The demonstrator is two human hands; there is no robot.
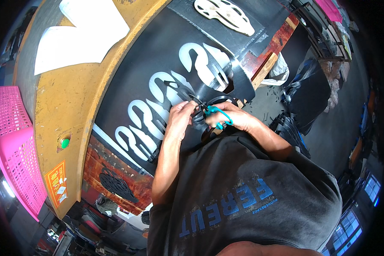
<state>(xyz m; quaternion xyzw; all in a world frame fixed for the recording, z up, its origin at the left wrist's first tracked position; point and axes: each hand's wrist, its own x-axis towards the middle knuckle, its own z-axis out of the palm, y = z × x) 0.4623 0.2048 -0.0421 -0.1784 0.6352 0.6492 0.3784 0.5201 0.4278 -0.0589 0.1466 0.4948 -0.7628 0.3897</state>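
Observation:
My right hand is closed around teal-handled scissors; their blades point toward my left hand and are partly hidden by the fingers. With pinched fingertips, my left hand grips a thin black cut piece close to the scissors. Below both hands lies a large black sheet, with a row of curved cut-outs showing a pale surface underneath. The sheet's near edge curls up around my hands, and loose black strips hang there.
A cream cutting die lies at the far end of the work surface. Left stands a yellow machine beam bearing white paper and a green button. A pink basket stands beyond it. Black scraps lie at right.

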